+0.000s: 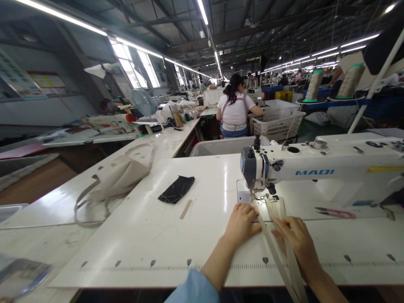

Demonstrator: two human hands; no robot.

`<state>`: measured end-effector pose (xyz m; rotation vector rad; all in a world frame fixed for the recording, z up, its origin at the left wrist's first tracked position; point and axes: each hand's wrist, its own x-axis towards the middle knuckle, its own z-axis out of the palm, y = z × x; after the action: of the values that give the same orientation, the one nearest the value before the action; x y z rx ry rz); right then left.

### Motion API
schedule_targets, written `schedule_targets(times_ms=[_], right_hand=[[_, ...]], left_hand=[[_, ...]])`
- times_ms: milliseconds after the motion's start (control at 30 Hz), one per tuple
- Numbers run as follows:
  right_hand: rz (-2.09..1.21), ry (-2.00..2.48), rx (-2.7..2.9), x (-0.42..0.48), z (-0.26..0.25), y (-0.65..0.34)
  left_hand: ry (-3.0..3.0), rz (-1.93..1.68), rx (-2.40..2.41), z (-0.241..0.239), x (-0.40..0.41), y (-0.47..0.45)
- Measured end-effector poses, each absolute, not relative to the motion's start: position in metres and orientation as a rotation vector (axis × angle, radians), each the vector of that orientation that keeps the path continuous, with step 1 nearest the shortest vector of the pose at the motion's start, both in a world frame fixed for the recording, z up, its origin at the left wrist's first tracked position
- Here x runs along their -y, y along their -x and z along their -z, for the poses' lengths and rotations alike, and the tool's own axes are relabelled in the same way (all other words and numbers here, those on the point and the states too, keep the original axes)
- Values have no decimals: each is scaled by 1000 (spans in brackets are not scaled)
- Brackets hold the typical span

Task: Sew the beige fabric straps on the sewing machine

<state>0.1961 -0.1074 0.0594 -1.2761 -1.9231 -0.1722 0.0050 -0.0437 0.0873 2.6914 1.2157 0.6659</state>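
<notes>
A long beige fabric strap (273, 248) runs from under the needle area of a white sewing machine (315, 168) down over the table's front edge. My left hand (241, 223) rests on the tabletop just left of the presser foot, its fingers bent and pressed together at the strap's edge. With thumb and fingers, my right hand (295, 235) grips the strap to the right of it, where a second length folds upward beside the machine head. Pink-handled thread snips (336, 212) lie on the machine bed, right of my right hand.
Left of the machine lie a black fabric piece (176, 189) and a short beige strip (186, 209). A beige bag piece with straps (121, 176) spreads over the adjoining table. Ahead, a person (235, 109) sits beside a white basket (277, 122). Thread cones (314, 86) stand at right.
</notes>
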Motion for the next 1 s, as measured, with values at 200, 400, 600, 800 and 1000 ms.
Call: schedule_targets(times_ms=[200,400,600,800,1000], right_hand=[[161,1259,1891,109,-60,-196],[200,1279,1986,106,-57,-197],[55,1286,2011,107,-53,-195],[104,1249,2067,111,-57,-194],[144,1292,2098,112,-58,-195]], left_hand=[[-2690,-690,-1208,-88,45,-5],[-2691,-682,-1209,-88,44,-5],[-2679,-685,-1201,-88,45,-5],[-2679,-704,-1209,-87,44,-5],[-2691,-717,-1209,-88,45,-5]])
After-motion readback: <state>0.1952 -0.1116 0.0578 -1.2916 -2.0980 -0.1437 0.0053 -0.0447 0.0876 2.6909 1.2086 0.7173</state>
